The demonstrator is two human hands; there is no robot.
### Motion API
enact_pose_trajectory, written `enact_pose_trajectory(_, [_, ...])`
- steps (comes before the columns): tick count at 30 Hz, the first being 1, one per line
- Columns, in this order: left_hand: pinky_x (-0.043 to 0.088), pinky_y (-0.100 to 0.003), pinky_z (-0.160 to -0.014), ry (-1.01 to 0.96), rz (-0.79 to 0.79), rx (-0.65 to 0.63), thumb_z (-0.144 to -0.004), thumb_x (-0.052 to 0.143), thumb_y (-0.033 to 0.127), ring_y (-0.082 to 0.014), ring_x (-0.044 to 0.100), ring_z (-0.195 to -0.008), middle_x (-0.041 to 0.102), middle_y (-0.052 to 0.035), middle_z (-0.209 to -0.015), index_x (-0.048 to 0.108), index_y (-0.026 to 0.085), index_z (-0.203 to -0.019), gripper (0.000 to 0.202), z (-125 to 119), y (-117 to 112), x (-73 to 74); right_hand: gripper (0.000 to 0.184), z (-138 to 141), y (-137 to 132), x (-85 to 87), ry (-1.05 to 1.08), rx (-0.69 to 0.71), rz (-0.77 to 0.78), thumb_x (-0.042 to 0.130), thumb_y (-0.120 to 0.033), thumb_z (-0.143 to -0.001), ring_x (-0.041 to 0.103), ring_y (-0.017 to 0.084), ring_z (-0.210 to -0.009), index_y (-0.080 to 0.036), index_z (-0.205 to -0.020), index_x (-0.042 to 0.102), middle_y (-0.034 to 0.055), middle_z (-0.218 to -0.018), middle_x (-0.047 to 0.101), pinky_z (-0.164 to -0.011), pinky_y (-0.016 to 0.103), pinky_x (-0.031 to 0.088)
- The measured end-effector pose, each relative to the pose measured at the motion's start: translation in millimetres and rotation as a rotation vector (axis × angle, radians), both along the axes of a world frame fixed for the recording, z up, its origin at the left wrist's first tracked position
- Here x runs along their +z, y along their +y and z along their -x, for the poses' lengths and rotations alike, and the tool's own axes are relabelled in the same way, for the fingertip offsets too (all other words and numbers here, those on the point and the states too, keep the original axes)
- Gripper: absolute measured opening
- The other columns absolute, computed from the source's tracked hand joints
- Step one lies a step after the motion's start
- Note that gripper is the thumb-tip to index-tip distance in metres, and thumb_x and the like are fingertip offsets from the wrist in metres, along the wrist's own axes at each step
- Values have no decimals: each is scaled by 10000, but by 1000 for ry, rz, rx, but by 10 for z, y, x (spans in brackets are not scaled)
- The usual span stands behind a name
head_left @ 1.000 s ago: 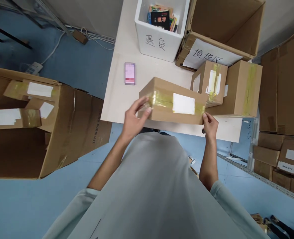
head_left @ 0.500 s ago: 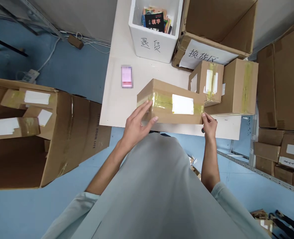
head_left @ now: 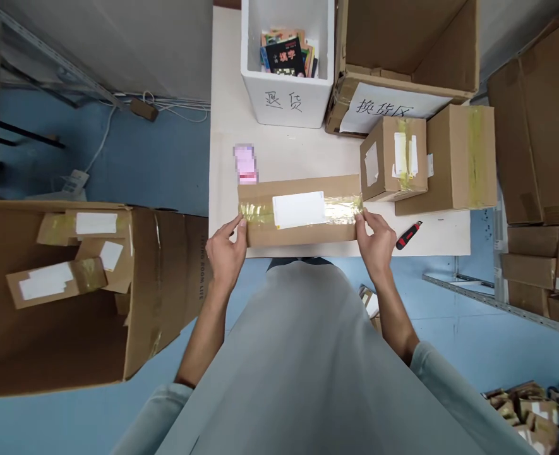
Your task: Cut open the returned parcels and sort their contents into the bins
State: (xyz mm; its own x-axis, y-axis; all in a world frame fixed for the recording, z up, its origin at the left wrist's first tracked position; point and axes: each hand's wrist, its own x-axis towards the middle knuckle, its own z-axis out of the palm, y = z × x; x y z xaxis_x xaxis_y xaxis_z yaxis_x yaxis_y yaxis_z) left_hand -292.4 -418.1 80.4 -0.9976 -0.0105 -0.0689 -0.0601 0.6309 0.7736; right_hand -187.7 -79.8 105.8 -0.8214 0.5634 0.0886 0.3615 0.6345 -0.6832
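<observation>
A long cardboard box [head_left: 302, 237] lies across the front of the white table [head_left: 298, 151]. Yellowish clear tape runs along its top, with a white label [head_left: 299, 210] in the middle. My left hand [head_left: 227, 249] grips the box's left end between thumb and fingers. At the opposite end, my right hand [head_left: 375, 243] pinches the right edge near the tape. A red and black utility knife [head_left: 408, 235] rests on the table just right of my right hand.
Two taped boxes, a smaller one [head_left: 393, 161] and a larger one [head_left: 459, 158], stand at right. Behind are a white foam bin [head_left: 286, 101] with books and a big open carton [head_left: 412, 57]. A large carton [head_left: 160, 272] holding parcels is at left. A blurred pink item [head_left: 246, 163] lies on the table.
The long box has turned level and shifted left, its top now facing up to me. My left hand has moved to its left end. The utility knife has come into fuller view.
</observation>
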Motion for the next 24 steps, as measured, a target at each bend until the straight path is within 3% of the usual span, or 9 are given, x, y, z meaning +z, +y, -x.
enact_pose_trajectory(4, [630,-504,-1131,-8,98,100,-1088,658,583,-368,841,-1196,891,-133,-1265,902,190,-1156,467,208,-395,-56,491,203,-502,384,-10,99,-94,550,-606,-1195,799,329,-1136,-277,-1324,891,129,-1241,862,-1058,475,629])
enact_pose_trajectory(8, [638,-540,-1116,-115,144,119,-1003,724,588,-394,841,-1173,897,-152,-1198,896,163,-1104,470,474,-804,-211,483,438,-1049,667,-96,206,-142,559,-601,-1208,790,337,-1080,-249,-1313,874,141,-1194,852,-951,462,602])
enact_pose_trajectory(12, [693,-484,-1018,-289,37,182,-926,771,471,-315,849,-1025,890,-143,-1064,825,128,-1106,391,676,-1020,-377,524,550,-1483,729,-81,298,-160,641,-676,-1157,777,313,-996,-276,-1454,806,132,-1127,820,-873,426,594])
enact_pose_trajectory(15, [714,-460,-984,-432,-82,248,-925,774,393,-270,847,-942,867,-117,-954,769,138,-1060,288,755,-1067,-443,575,559,-1647,705,-22,321,-195,695,-708,-1117,772,302,-989,-309,-1527,757,127,-1138,802,-839,401,601])
enact_pose_trajectory(19, [719,-505,-1015,-514,-220,192,-949,800,374,-281,861,-969,857,-126,-930,728,170,-987,220,792,-1059,-467,441,526,-1432,637,-36,179,-182,596,-594,-1190,770,280,-929,-296,-1424,821,125,-1142,806,-789,379,611])
enact_pose_trajectory(22, [704,-534,-1066,-514,-328,66,-926,870,472,-291,861,-1038,869,-150,-1025,729,178,-1036,344,775,-913,-473,426,460,-880,475,-46,64,-52,597,-593,-1174,796,273,-981,-315,-1354,865,108,-1230,812,-865,383,650])
enact_pose_trajectory(24, [697,-531,-1070,-537,-356,-22,-838,944,543,-294,851,-1028,858,-139,-1018,729,187,-1031,459,739,-701,-461,519,380,-422,288,-15,-17,89,605,-671,-1134,810,276,-1077,-282,-1341,881,113,-1254,824,-957,393,673])
